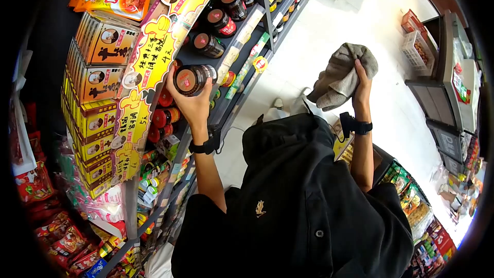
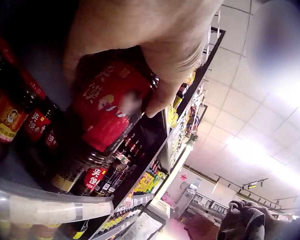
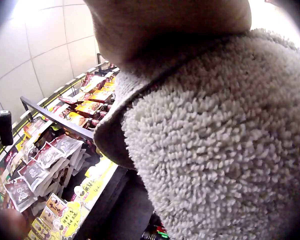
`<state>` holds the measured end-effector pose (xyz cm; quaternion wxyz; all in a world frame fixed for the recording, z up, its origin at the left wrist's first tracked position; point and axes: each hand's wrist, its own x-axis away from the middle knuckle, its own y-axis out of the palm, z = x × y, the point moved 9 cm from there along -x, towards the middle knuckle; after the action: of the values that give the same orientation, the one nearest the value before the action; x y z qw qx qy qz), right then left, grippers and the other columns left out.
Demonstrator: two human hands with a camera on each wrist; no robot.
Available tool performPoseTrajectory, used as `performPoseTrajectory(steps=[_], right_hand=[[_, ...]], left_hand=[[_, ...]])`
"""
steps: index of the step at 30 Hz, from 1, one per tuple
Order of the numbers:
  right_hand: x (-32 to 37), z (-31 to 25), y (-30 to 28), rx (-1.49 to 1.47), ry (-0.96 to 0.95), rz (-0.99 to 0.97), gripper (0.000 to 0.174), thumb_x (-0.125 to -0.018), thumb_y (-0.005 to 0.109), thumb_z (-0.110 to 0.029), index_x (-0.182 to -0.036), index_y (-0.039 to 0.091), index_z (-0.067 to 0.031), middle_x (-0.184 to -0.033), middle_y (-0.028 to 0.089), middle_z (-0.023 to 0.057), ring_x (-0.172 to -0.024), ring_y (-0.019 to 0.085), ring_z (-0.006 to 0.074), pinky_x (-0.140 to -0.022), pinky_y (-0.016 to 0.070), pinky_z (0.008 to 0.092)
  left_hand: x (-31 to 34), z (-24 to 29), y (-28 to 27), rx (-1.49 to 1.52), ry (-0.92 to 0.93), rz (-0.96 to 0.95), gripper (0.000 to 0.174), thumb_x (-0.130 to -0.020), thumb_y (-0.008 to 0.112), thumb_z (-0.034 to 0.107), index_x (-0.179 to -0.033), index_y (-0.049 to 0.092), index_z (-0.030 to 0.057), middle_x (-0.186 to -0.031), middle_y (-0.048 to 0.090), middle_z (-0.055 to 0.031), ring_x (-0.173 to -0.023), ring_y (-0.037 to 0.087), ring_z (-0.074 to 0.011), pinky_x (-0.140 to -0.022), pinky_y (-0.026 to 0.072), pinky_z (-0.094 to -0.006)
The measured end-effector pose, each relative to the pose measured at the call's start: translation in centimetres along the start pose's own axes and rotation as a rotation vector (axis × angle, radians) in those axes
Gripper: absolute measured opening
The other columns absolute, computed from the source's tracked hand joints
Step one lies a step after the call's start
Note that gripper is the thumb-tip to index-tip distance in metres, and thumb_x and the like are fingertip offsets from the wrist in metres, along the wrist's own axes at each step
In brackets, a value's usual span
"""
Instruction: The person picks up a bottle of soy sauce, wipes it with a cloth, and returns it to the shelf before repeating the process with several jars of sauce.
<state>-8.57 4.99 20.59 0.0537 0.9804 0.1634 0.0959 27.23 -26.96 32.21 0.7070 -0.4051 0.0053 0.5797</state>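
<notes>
My left hand (image 1: 194,107) grips a jar (image 1: 188,80) with a dark lid, thumb and fingers on opposite sides, at the shelf front in the head view. Up close in the left wrist view, the red label of the jar (image 2: 107,102) shows, with more red-labelled jars and bottles beside it. Out over the aisle, my right hand (image 1: 363,83) holds a bunched grey-brown cloth (image 1: 337,80), its thumb lying over the near side. A thick, looped pile covers the cloth (image 3: 220,130) in the right wrist view, where it hides most of the fingers.
Several dark-lidded jars (image 1: 221,20) line the shelf beyond my left hand. Yellow price signs (image 1: 149,46) run along the shelf's upper edge, above stacked spice boxes (image 1: 100,90). Across the aisle floor (image 1: 303,36) stand a counter (image 1: 442,77) and a white crate (image 1: 416,49).
</notes>
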Motion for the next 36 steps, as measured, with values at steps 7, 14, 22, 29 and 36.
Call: performPoseTrajectory(steps=[7, 14, 22, 29, 36], right_hand=[[-0.4, 1.0, -0.4, -0.014, 0.000, 0.001, 0.049, -0.091, 0.067, -0.028, -0.126, 0.057, 0.0049, -0.118, 0.062, 0.0131, -0.111, 0.056, 0.0219, -0.100, 0.0415, 0.0350], [-0.1, 1.7, -0.8, -0.049, 0.028, 0.002, 0.053, -0.090, 0.068, -0.030, -0.128, 0.055, 0.0046, -0.122, 0.060, 0.0139, -0.113, 0.055, 0.0234, -0.102, 0.0397, 0.0358], [0.4, 1.5, -0.8, -0.077, 0.051, 0.012, 0.058, -0.090, 0.068, -0.034, -0.130, 0.053, 0.0050, -0.124, 0.058, 0.0154, -0.116, 0.053, 0.0248, -0.103, 0.0388, 0.0375], [0.6, 0.3, 0.1, -0.108, 0.034, -0.022, 0.051, -0.092, 0.066, -0.030, -0.126, 0.056, 0.0061, -0.121, 0.061, 0.0141, -0.112, 0.056, 0.0227, -0.101, 0.0414, 0.0348], [2.0, 2.4, -0.1, -0.137, 0.071, -0.040, 0.050, -0.092, 0.066, -0.029, -0.126, 0.057, 0.0060, -0.121, 0.062, 0.0139, -0.111, 0.057, 0.0220, -0.100, 0.0424, 0.0345]], left_hand=[[-0.2, -1.8, -0.8, -0.175, -0.158, 0.064, 0.083, -0.069, 0.090, 0.027, -0.131, 0.044, -0.0029, -0.130, 0.052, -0.0216, -0.118, 0.054, -0.0350, -0.103, 0.0439, -0.0448], [-3.1, -2.0, -0.3, -0.339, -0.155, 0.063, 0.078, -0.066, 0.091, 0.034, -0.115, 0.052, -0.0124, -0.110, 0.063, -0.0284, -0.107, 0.061, -0.0420, -0.094, 0.0480, -0.0452], [-6.5, -5.2, 2.1, -0.280, -0.168, -0.124, 0.080, -0.066, 0.090, 0.034, -0.118, 0.055, -0.0158, -0.119, 0.063, -0.0292, -0.109, 0.061, -0.0396, -0.098, 0.0462, -0.0443], [-9.0, -8.0, 5.3, -0.298, -0.387, -0.402, 0.076, -0.067, 0.089, 0.030, -0.120, 0.054, -0.0115, -0.112, 0.066, -0.0268, -0.102, 0.064, -0.0383, -0.094, 0.0480, -0.0437], [-13.0, -10.1, 8.9, -0.324, -0.035, -0.498, 0.068, -0.064, 0.087, 0.017, -0.120, 0.054, -0.0025, -0.101, 0.066, -0.0151, -0.087, 0.065, -0.0274, -0.082, 0.0506, -0.0369]])
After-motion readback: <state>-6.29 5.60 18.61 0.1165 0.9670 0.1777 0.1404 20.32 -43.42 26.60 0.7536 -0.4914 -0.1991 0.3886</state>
